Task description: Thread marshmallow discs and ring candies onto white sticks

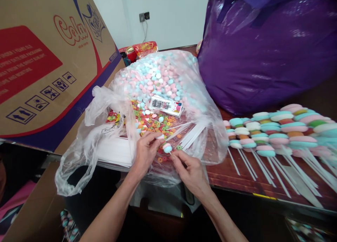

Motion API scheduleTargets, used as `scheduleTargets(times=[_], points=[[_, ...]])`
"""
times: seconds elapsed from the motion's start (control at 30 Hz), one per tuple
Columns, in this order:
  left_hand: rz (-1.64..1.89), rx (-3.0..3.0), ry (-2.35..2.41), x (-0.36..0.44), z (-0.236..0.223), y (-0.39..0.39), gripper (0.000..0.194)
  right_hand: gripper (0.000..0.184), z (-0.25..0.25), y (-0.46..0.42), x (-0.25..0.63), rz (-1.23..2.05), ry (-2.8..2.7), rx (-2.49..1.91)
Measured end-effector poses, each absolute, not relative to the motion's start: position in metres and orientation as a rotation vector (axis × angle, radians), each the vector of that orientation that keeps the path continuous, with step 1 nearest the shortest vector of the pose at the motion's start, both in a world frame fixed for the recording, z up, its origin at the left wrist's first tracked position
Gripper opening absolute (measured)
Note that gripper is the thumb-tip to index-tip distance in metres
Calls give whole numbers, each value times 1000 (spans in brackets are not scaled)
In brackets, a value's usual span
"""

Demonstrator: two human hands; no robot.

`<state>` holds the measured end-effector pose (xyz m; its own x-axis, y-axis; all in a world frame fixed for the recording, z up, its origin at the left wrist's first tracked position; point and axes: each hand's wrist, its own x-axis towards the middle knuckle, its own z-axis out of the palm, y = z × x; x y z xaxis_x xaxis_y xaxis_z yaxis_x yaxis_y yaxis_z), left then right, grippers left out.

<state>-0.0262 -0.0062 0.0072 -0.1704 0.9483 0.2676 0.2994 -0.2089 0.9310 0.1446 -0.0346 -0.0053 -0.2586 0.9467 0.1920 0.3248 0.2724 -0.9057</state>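
Observation:
My right hand (190,170) pinches a thin white stick just below a pink and blue marshmallow (167,148) on its tip. Close by, the fingertips of my left hand (146,149) are closed on a small pale pink and white marshmallow (160,137), partly hidden by the fingers. Under both hands lie colourful ring-shaped gummies (160,159) on clear plastic. Loose white sticks (193,135) rest to the right, inside the plastic. Behind my hands, a clear bag (195,70) is full of pink, blue and white marshmallows (163,73), with a printed card stack (166,105) in front.
Finished-looking marshmallow skewers (273,129) are heaped on the wooden table (223,172) at right. A big purple bag (263,52) stands behind them. At left, a cardboard box (52,66) leans beside a white stack (116,150). Red packets (146,48) lie at the back.

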Motion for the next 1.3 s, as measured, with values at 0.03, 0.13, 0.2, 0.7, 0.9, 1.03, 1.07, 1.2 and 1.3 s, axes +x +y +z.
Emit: scheduleTargets(times=[0.03, 0.13, 0.2, 0.7, 0.9, 1.03, 1.07, 1.2, 1.3], points=[[1391, 1536, 1467, -26, 7, -8, 15, 31, -5, -34, 145, 974, -1754, -1165], [1358, 1555, 1524, -24, 4, -14, 16, 30, -4, -34, 144, 916, -1777, -1178], [1355, 1511, 1600, -21, 1, -19, 17, 29, -5, -35, 144, 873, -1796, -1183], [1198, 1478, 1409, -3, 5, -19, 29, 25, -13, -36, 140, 637, -1729, -1339], [940, 2021, 1730, -10, 15, 9, 35, 28, -13, -40, 145, 597, -1607, -1411], [703, 2262, 1766, -12, 12, 18, 30, 28, -14, -40, 144, 588, -1616, -1402], [705, 2259, 1774, -12, 11, 20, 28, 28, -14, -40, 144, 589, -1620, -1403], [680, 2217, 1815, -15, 13, 21, 25, 26, -16, -39, 143, 624, -1645, -1397], [531, 2318, 1775, -17, 20, 21, 25, 26, -16, -38, 143, 642, -1650, -1392]])
